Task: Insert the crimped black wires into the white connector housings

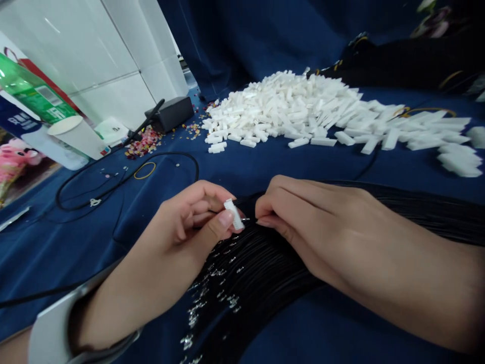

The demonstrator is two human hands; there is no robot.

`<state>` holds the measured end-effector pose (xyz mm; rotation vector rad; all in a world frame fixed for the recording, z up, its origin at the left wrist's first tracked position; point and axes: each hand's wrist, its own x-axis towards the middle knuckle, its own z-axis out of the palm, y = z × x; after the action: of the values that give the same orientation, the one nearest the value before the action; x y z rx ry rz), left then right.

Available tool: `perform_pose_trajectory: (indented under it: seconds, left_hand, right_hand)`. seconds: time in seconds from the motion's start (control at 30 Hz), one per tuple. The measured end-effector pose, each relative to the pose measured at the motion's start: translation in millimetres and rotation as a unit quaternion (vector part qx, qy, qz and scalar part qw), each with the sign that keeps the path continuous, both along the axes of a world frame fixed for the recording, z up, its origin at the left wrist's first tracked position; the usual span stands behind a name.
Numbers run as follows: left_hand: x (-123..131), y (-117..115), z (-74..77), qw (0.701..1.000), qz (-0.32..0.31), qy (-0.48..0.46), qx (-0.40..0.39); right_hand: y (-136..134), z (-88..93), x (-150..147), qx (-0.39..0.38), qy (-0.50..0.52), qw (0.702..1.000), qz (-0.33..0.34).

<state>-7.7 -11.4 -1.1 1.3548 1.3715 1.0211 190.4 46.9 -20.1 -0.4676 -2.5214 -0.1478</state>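
Between the thumb and fingers of my left hand (193, 217) is a small white plastic connector housing (234, 214), held upright and slightly tilted. My right hand (322, 222) pinches a thin black wire just to the right of it. The wire's metal crimp terminal (245, 219) points at the housing's right side; whether it has entered cannot be made out. Below both hands lies a thick bundle of black wires (273, 273), with many shiny metal terminals (227, 301) at their left ends.
A large heap of white connector housings (288, 108) lies behind my hands on the blue cloth (159, 177). At left are a paper cup (78, 136), a green bottle (41, 93), a black adapter box (172, 115), a black cable (62, 182) and a yellow rubber band (145, 171).
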Motion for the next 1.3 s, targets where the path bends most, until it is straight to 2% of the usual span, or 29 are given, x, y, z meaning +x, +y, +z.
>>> perform_pose_trajectory:
  seconds: [0.3, 1.0, 1.3]
  left_hand:
    - [0.4, -1.2, 2.9, 1.000, 0.008, 0.002, 0.006]
    - [2.3, -2.9, 1.5, 0.999, 0.022, 0.010, 0.022]
    - [2.6, -1.7, 0.7, 0.999, 0.018, 0.024, 0.032]
  right_hand:
    - [-3.7, -0.5, -0.2, -0.029, -0.013, 0.999, -0.007]
    - [-2.7, -6.2, -0.6, -0.020, 0.005, 1.000, -0.002]
    - [-1.9, -5.2, -0.1, -0.043, 0.006, 0.999, -0.002]
